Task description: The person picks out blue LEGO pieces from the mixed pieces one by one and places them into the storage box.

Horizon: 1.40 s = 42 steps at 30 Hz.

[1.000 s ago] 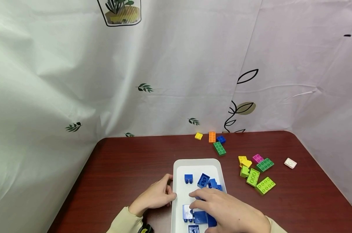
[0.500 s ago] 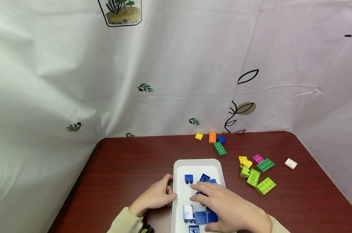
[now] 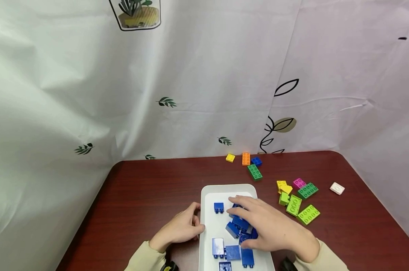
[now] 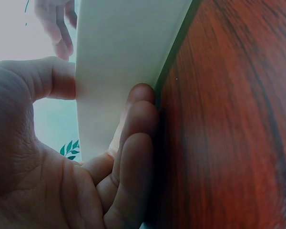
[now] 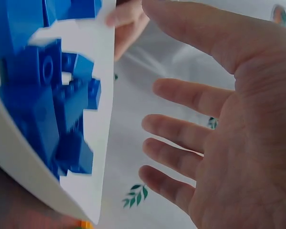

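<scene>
A white tray (image 3: pixel 209 194) holds several blue toy bricks, some heaped at its right side and others spread toward the near end. My left hand (image 3: pixel 181 227) grips the tray's left edge, its thumb at the rim and its fingers curled against the outer wall, as the left wrist view shows. Over the heaped blue bricks (image 3: pixel 239 223) hovers my right hand (image 3: pixel 272 225), fingers spread and nothing in it. In the right wrist view the palm and fingers stand apart from the blue bricks (image 5: pixel 31 112). Part of the heap is hidden under the hand in the head view.
Right of the tray lie yellow, pink, lime and green bricks (image 3: pixel 307 191), with a white brick (image 3: pixel 337 188) farther right. Behind it are a yellow, an orange (image 3: pixel 246 159), a blue and a green brick. A white curtain (image 3: pixel 204 75) hangs behind the brown table (image 3: pixel 150 188).
My right hand has risen and moved away toward the tray's far right side, uncovering blue bricks in the middle that it had covered. My left hand stays at the tray edge.
</scene>
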Each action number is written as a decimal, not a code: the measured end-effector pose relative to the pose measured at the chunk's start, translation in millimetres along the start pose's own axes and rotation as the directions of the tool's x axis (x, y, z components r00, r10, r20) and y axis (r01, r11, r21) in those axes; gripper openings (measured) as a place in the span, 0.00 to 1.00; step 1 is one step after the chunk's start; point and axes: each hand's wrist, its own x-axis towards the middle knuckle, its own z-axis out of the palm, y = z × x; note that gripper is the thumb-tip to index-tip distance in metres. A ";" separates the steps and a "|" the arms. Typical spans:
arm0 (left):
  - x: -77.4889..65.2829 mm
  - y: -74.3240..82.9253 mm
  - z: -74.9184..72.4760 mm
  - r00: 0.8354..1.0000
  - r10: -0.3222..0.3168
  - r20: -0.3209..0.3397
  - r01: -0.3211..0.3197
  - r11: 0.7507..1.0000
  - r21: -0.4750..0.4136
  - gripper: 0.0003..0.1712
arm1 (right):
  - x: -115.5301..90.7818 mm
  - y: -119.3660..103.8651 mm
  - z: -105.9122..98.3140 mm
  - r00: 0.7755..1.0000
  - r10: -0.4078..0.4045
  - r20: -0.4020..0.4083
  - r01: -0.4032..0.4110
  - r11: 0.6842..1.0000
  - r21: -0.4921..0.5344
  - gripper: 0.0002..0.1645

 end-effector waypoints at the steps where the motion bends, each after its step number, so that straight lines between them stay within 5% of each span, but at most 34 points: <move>1: -0.1 0.0 -0.1 1.000 0.000 0.000 0.000 1.000 -0.002 0.32 | 0.5 3.0 -1.2 1.000 0.003 -0.015 -0.003 1.000 -0.004 0.45; 22: -0.6 -2.8 1.4 1.000 0.005 0.000 -0.005 1.000 0.003 0.31 | 25.1 75.2 -21.9 0.982 0.064 -0.176 -0.087 0.988 -0.127 0.49; 42: -1.0 -0.6 0.6 1.000 0.011 -0.003 -0.011 1.000 -0.007 0.31 | 47.6 141.3 -33.6 0.959 0.224 -0.176 -0.249 0.958 -0.138 0.40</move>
